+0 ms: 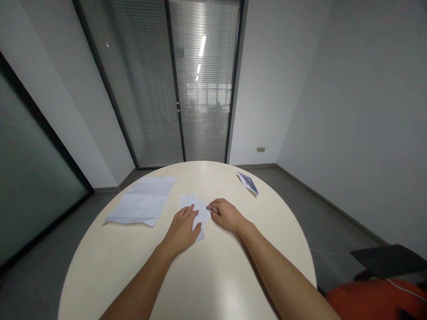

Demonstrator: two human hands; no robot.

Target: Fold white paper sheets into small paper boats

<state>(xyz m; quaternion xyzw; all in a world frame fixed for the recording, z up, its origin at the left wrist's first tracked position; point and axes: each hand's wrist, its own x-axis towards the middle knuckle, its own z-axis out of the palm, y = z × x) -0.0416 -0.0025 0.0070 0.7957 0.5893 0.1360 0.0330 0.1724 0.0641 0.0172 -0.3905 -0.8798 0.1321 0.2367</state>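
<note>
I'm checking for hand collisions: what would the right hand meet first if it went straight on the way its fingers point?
Likely the folded paper, whose edge the right hand appears to touch; the left hand, resting on it, seems next.

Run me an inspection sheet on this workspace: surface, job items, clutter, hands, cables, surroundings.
Surface: round cream table, glossy, reflecting light near the front.
Job items: folded white paper, lying between and partly under the hands.
Clutter: large creased sheet at left; small folded paper with dark markings at far right.
Hands: left hand rests on the folded white paper, thumb spread; right hand is at its right edge, pinch unclear.
Cables: thin white cable across the red chair.
Surroundings: glass partition with blinds, wall outlet, grey floor.
</note>
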